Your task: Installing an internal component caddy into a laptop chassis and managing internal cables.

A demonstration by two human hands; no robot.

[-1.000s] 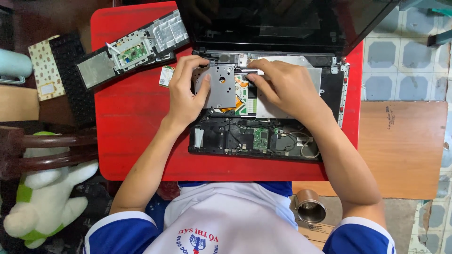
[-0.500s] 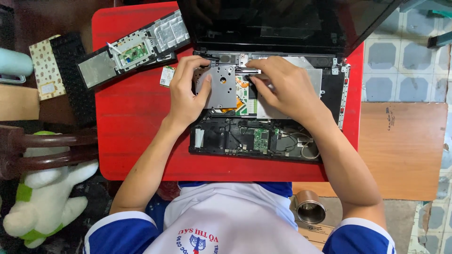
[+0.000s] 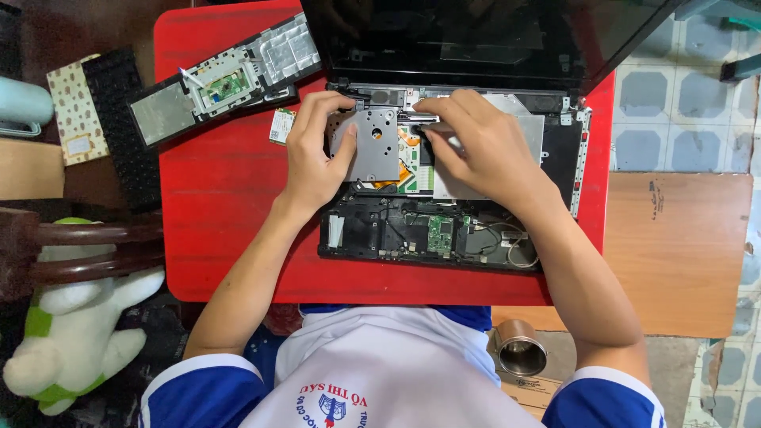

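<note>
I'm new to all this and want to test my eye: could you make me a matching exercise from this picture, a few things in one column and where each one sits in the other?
Things:
1. grey metal drive
2. removed palmrest panel
3. plush toy
4. metal cup

Places:
A. on the floor by the person's right arm
B. upside down on the red table, left of the opened laptop
C. under the left hand, inside the laptop
D. beside a wooden chair, far left

Pairs: 1-C, 2-B, 3-D, 4-A

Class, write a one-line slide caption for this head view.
Both hands work inside an opened laptop on a red table: left hand holds a grey metal plate, right hand beside it.
</note>
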